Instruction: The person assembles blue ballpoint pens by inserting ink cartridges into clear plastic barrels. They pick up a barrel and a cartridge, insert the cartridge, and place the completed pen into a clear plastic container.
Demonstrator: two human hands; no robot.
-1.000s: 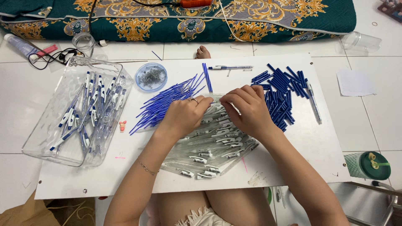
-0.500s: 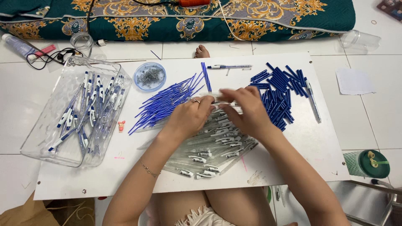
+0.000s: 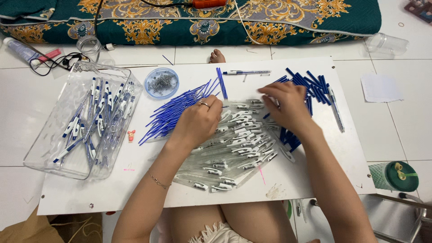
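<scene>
Resting on the white board worktop [image 3: 315, 180], the left hand [image 3: 198, 123] is curling its grip loosely over the heap of clear plastic pen barrels [image 3: 234, 150]. The right hand [image 3: 285, 105] is pinching something small at the heap's far edge, beside the dark blue pen caps [image 3: 310, 87]; what it pinches I cannot tell.

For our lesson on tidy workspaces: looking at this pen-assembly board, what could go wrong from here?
1. The clear barrels lie heaped under both hands, left hand and right hand; a nudge could slide some off the board's near edge.
2. The open dish of springs sits close to the left hand and could tip.
</scene>
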